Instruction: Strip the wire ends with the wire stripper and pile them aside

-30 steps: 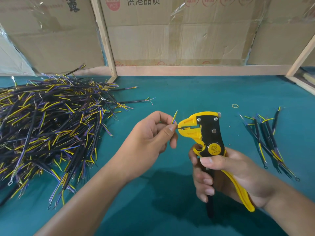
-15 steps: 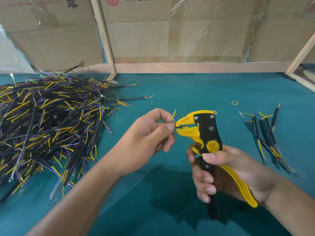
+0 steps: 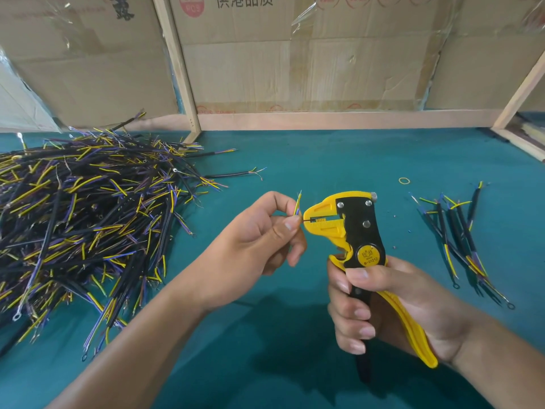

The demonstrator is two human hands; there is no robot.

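My right hand [image 3: 383, 305] grips the handles of a yellow and black wire stripper [image 3: 354, 231], held upright with its jaws pointing left. My left hand [image 3: 259, 240] pinches a wire [image 3: 298, 203] between thumb and forefinger; its yellow and blue ends stick up above my fingers, and one thin end reaches into the stripper's jaws. Most of that wire is hidden inside my hand. A big heap of black, yellow and purple wires [image 3: 82, 219] covers the table's left side. A small pile of wires [image 3: 460, 240] lies at the right.
The table has a teal cover [image 3: 324, 160]. A yellow rubber band [image 3: 404, 180] lies behind the stripper. Cardboard sheets [image 3: 309, 54] and wooden battens [image 3: 177, 69] wall off the back, and a wooden frame [image 3: 522, 137] stands at the right corner.
Both hands hold nearly the same pose. The wire end has stayed at the stripper's jaws; only the camera has shifted slightly.
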